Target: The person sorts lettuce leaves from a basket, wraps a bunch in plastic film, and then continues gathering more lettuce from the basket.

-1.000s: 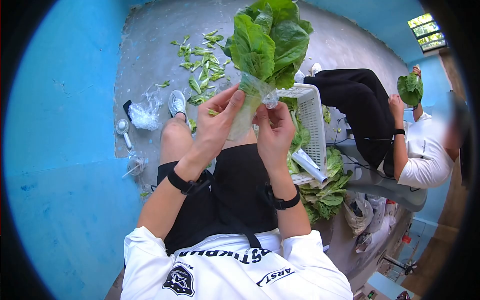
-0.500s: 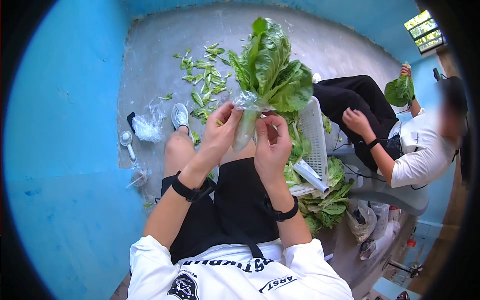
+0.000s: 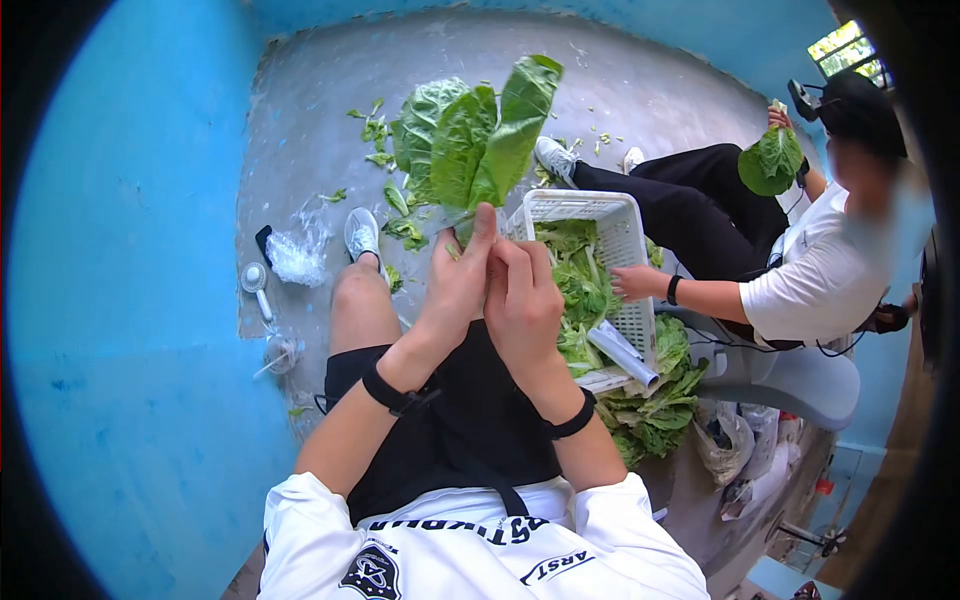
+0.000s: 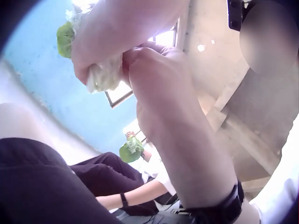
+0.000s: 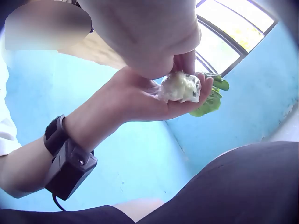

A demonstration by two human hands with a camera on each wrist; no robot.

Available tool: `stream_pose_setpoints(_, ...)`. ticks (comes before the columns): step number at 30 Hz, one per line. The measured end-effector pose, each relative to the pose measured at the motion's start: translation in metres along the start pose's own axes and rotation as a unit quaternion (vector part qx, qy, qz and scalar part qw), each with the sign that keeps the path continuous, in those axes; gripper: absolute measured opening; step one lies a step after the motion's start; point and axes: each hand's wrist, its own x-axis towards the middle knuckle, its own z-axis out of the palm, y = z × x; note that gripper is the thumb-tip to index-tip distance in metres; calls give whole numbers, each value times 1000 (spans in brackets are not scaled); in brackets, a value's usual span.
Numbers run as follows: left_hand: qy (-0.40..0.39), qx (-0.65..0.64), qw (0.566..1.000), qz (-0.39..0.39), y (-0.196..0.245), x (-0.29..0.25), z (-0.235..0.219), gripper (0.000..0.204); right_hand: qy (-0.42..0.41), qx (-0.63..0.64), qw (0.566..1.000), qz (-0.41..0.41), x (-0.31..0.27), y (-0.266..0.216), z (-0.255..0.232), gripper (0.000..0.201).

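Observation:
A bunch of green leafy lettuce stands leaves-up in front of me, tilted slightly right. Its pale stem end pokes out below my fingers in the left wrist view, wrapped in clear plastic wrap. My left hand grips the wrapped stems, its thumb lying up along them. Close against it, my right hand has its fingers curled and pinches the wrap at the stems' right side. In the head view both hands hide most of the stem part.
A white basket of lettuce, with a roll of plastic wrap on it, stands at right. Trimmed leaves and crumpled plastic lie on the floor. Another person sits at right, one hand reaching into the basket and a leaf in the other.
The lettuce bunch has turned and shifted left, and my hands have come together at its stems. The other person's lower hand has moved across to the basket.

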Motion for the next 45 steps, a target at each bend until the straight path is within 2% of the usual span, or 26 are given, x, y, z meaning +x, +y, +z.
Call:
stream_pose_setpoints(1,57,22,996,-59,2,-1,0,71,-1,1,1000,-2,0,0,0,14)
stream_pose_setpoints(4,41,21,997,-66,-4,3,-10,82,-36,15,999,2,0,-1,-2,14)
stream_pose_setpoints(8,16,6,998,-62,-7,2,-15,80,-16,15,1000,-7,7,-2,-7,14)
stream_pose_setpoints(11,15,-4,999,-51,13,-4,-8,73,-5,30,1000,-5,12,3,-8,13)
stream_pose_setpoints(16,-56,-85,992,-69,26,-12,-10,59,-7,78,997,19,15,6,-16,11)
stream_pose_setpoints(18,-69,-80,991,-77,29,-9,-8,60,-17,139,988,68,16,15,-13,11)
stream_pose_setpoints(20,-84,-76,990,-83,31,-5,-10,61,-27,165,983,79,17,19,-10,10)
stream_pose_setpoints(21,-131,-90,983,-87,30,-4,-12,64,-35,189,977,89,17,20,-10,10)
stream_pose_setpoints(22,-179,-103,974,-92,29,-2,-15,66,-34,189,978,88,19,21,-10,10)
stream_pose_setpoints(25,-208,-131,961,-126,24,-1,-19,72,-18,171,984,39,19,20,-8,10)
stream_pose_setpoints(26,-210,-130,961,-125,24,-2,-16,72,-66,247,953,162,13,17,-9,10)
stream_pose_setpoints(28,-132,-84,980,-126,34,-6,-6,72,-89,318,908,256,7,14,-5,12)
stream_pose_setpoints(29,-107,-68,984,-125,34,-7,-3,73,-88,318,909,255,5,13,-4,12)
stream_pose_setpoints(31,-71,32,997,-17,15,1,-10,66,-24,239,956,168,3,11,-1,12)
stream_pose_setpoints(32,-52,82,995,37,3,6,-14,63,-24,240,956,167,3,10,-1,12)
stream_pose_setpoints(34,-13,181,973,144,-14,13,-22,57,5,79,995,54,6,6,-2,12)
stream_pose_setpoints(35,-15,180,972,147,-17,15,-28,57,7,78,996,52,6,4,-1,12)
stream_pose_setpoints(37,-98,94,990,37,-13,14,-34,30,6,70,995,78,5,0,1,12)
stream_pose_setpoints(38,-98,95,990,37,-14,12,-30,30,15,61,995,77,7,4,2,12)
stream_pose_setpoints(39,-119,-47,992,15,1,3,-19,30,17,62,995,76,8,8,3,12)
stream_pose_setpoints(40,-136,-188,973,-10,8,-2,-13,31,18,53,997,50,8,11,5,14)
stream_pose_setpoints(41,-136,-187,973,-10,8,2,-13,31,18,44,999,25,8,14,6,16)
stream_pose_setpoints(43,-109,2,992,60,7,7,-13,47,8,39,999,5,11,6,2,16)
stream_pose_setpoints(44,-108,2,992,60,7,9,-8,47,-17,36,999,8,10,4,2,16)
stream_pose_setpoints(45,-57,-7,997,51,10,11,0,51,-41,33,999,11,10,3,2,17)
